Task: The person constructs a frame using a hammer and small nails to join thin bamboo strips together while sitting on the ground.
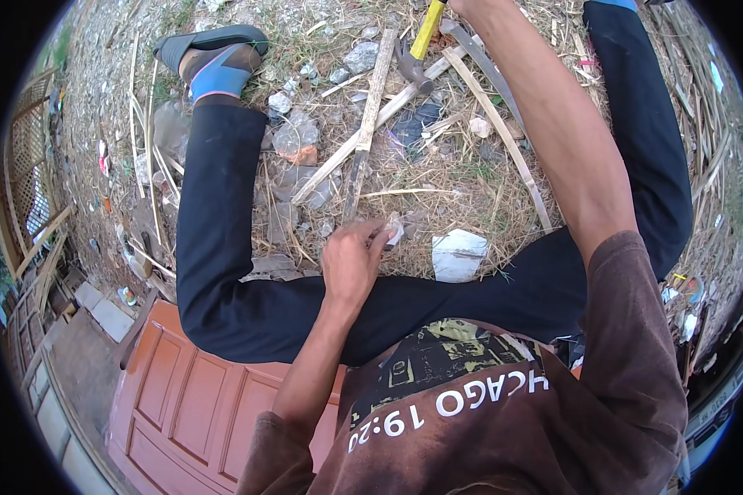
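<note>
My left hand [353,257] is low over the ground between my legs, its fingers curled at the near end of a thin wooden strip [366,136]. The strip runs away from me and crosses a second, pale wooden strip [396,109]. A small whitish piece [395,230] is beside my left thumb. My right arm stretches far forward, and my right hand [468,5] is mostly cut off by the upper edge. It appears closed around the yellow handle of a claw hammer [426,35]. The hammer's metal head is just above or against the crossed strips; I cannot tell which.
More wooden strips [499,124] lie to the right, with a white stone slab [460,255] nearer me. Stones [295,139] and dry grass cover the ground between my legs. A reddish-brown panelled board [194,396] is under me at the left. A sandal [215,43] is on my left foot.
</note>
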Demonstrator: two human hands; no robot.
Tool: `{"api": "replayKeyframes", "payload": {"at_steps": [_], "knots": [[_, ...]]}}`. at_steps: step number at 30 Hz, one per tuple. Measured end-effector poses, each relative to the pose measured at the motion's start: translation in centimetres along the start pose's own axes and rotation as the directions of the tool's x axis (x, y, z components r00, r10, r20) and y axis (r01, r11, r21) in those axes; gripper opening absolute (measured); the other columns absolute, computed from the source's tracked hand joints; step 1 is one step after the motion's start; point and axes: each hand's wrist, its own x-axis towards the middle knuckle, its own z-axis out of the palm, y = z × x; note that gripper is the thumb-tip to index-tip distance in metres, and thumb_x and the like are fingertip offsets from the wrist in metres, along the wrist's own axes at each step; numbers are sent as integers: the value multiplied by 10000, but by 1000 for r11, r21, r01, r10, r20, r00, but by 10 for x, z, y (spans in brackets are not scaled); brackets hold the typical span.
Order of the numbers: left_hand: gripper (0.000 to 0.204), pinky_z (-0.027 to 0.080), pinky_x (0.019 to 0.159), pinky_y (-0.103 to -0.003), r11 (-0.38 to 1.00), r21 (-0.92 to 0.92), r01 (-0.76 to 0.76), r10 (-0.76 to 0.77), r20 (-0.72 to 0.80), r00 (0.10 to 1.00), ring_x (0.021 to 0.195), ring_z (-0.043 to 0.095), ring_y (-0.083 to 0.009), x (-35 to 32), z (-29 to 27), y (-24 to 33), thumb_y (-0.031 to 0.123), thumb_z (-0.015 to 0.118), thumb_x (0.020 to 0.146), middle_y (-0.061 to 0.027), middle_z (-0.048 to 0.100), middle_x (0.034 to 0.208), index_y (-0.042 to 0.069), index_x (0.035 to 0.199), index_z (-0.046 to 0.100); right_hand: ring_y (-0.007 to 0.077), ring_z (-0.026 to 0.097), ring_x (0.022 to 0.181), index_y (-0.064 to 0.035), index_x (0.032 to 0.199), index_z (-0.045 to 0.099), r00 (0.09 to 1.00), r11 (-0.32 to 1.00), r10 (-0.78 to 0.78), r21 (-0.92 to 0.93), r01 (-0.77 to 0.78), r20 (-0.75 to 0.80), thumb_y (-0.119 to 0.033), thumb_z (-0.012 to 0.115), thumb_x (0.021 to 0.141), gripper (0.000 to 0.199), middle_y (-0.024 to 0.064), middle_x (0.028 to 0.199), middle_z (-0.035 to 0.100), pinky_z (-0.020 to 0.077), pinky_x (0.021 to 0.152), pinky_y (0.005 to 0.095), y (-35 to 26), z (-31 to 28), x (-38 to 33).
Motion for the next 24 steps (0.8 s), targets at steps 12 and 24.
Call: {"api": "replayKeyframes", "payload": {"at_steps": [12, 24], "knots": [[319, 533, 683, -309, 906, -368, 209, -235, -27, 972, 752, 691, -146, 81, -65, -9, 123, 755, 866, -145, 744, 873, -8, 1149, 688, 119, 407, 438, -94, 810, 492, 999, 998, -23, -65, 20, -46, -266, 553, 969, 243, 2, 576, 430, 347, 376, 278, -7, 2, -6], [274, 531, 747, -318, 780, -614, 121, -245, -122, 962, 803, 695, -164, 200, -3, 5, 144, 719, 895, -135, 749, 899, -2, 1127, 716, 95, 384, 456, -96, 882, 466, 997, 996, -67, -69, 64, -44, -209, 518, 985, 161, -3, 607, 405, 326, 378, 255, -39, 7, -16]]}}
